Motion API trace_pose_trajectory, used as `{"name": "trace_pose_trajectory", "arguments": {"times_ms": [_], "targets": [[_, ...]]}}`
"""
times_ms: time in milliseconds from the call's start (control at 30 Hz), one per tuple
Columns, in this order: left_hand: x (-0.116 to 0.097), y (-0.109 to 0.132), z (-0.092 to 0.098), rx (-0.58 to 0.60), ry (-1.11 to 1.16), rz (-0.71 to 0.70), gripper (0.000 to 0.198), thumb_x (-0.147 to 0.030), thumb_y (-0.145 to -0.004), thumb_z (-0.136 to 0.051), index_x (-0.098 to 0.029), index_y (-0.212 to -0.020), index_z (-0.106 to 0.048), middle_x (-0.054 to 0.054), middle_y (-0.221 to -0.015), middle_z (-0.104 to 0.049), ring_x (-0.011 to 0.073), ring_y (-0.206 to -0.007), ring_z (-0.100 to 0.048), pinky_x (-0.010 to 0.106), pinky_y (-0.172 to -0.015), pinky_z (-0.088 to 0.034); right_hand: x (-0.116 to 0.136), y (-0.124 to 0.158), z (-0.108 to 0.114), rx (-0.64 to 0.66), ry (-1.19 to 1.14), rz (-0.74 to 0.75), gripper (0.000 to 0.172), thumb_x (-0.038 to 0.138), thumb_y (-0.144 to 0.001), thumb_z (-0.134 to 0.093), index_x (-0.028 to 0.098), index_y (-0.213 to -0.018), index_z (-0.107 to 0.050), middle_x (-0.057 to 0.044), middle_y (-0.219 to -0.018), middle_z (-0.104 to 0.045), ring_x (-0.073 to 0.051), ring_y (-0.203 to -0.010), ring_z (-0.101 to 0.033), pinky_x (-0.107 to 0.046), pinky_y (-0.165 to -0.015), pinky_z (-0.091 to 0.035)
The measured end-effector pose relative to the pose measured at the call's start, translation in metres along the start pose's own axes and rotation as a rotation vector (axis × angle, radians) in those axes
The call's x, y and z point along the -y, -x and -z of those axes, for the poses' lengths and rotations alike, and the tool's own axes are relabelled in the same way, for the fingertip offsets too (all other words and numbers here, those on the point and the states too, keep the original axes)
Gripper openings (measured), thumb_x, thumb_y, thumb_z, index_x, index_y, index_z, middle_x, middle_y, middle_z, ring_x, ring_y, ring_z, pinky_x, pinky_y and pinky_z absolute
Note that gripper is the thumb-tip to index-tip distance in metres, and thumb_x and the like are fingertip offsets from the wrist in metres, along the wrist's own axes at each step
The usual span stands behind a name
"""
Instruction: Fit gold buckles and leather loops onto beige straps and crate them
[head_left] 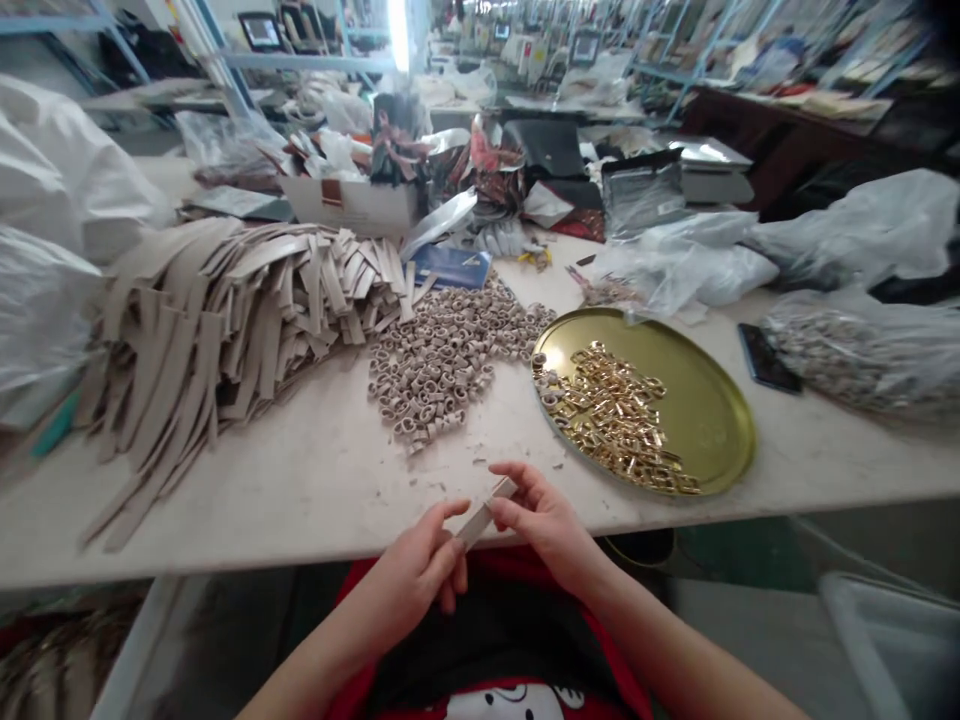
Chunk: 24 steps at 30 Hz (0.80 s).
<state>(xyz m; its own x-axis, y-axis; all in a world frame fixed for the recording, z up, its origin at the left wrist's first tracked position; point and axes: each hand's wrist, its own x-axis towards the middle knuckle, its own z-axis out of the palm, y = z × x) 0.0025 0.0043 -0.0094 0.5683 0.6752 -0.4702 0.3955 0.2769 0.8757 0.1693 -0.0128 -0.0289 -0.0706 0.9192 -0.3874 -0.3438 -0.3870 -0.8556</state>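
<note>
My left hand (420, 570) and my right hand (544, 515) meet at the near edge of the table (300, 490), both pinched on one short beige strap (486, 515) held slanted between them. A big heap of the same beige straps (217, 320) lies on the table at the left. A pile of small beige loops (442, 360) sits in the middle. To the right a round gold tray (705, 400) holds several gold metal buckles (615, 420).
A black phone (765, 358) lies right of the tray. Clear plastic bags (847, 350) crowd the right side, white sacks (52, 200) the left. A cardboard box (352, 205) and mixed clutter fill the back of the table.
</note>
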Motion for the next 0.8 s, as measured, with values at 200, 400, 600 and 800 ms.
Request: {"name": "trace_pose_trajectory", "arguments": {"times_ms": [200,400,600,800], "targets": [[-0.006,-0.015,0.002,-0.157,0.006,-0.072,0.048,-0.044,-0.083,-0.043,-0.017,-0.122,-0.046,0.000,-0.067,-0.053,0.0156,-0.068,-0.050,0.025,-0.065,-0.040,-0.002,-0.008,0.004,0.102,0.086,0.080,0.069,0.035,-0.068,-0.069,0.027,-0.125,-0.031,0.005,-0.073,-0.053,-0.012,-0.065,-0.053,-0.029,-0.065,-0.044],[-0.009,-0.024,0.007,-0.240,0.216,0.036,0.026,-0.043,-0.075,-0.050,-0.017,-0.077,-0.051,-0.006,-0.050,-0.036,0.0082,-0.046,-0.032,0.020,-0.045,-0.025,0.066,-0.041,0.086,-0.348,1.067,0.514,0.016,0.032,-0.083,-0.049,0.019,-0.087,-0.059,-0.006,-0.082,-0.057,-0.018,-0.072,-0.053,-0.031,-0.067,-0.041],[-0.001,-0.027,-0.007,-0.229,0.314,0.084,0.026,-0.043,-0.070,-0.049,-0.019,-0.066,-0.040,-0.010,-0.041,-0.032,0.0056,-0.038,-0.023,0.018,-0.039,-0.018,0.091,-0.078,0.137,-0.425,1.616,0.334,0.017,0.031,-0.079,-0.052,0.017,-0.084,-0.060,-0.009,-0.088,-0.059,-0.021,-0.076,-0.055,-0.030,-0.065,-0.037],[-0.012,-0.001,-0.013,-0.133,0.336,0.027,0.033,-0.050,-0.076,-0.047,-0.017,-0.075,-0.044,-0.001,-0.066,-0.056,0.0057,-0.043,-0.040,0.019,-0.042,-0.025,0.088,-0.075,0.126,-0.393,1.517,0.390,0.006,0.022,-0.074,-0.052,0.017,-0.072,-0.055,-0.007,-0.078,-0.058,-0.018,-0.073,-0.053,-0.029,-0.064,-0.037]]}}
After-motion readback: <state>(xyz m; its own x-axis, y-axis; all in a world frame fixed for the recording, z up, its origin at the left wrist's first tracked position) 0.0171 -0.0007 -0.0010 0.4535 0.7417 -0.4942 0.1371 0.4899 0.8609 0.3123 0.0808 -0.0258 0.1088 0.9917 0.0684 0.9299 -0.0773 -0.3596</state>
